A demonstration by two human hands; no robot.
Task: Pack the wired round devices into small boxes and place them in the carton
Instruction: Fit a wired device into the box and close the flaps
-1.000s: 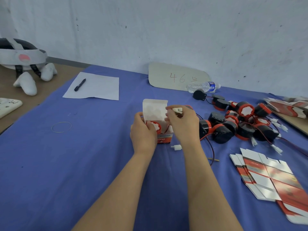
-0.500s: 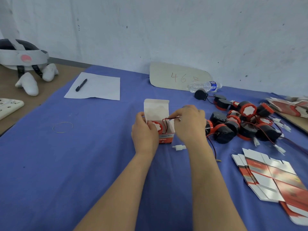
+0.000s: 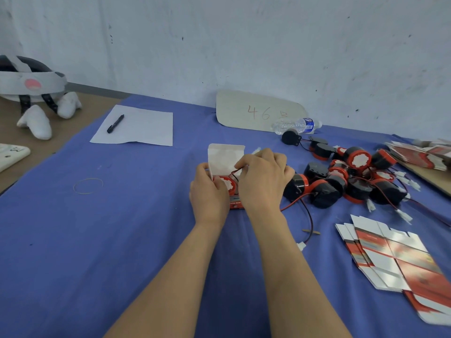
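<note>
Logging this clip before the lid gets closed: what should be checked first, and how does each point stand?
1. Round device seated in small box: ok, red-and-white face shows inside.
2. Lid flap upright: ok.
3. Left hand steadying the box: ok, grips its left side.
4. Red wire tucked in: not ok, right hand pinches a loop above the opening.
5. Wire's plug inside: cannot tell; a white bit shows beyond the right hand.

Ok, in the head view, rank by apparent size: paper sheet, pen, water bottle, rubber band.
1. paper sheet
2. water bottle, though it lies farthest from the camera
3. pen and rubber band: they look alike, so unranked
</note>
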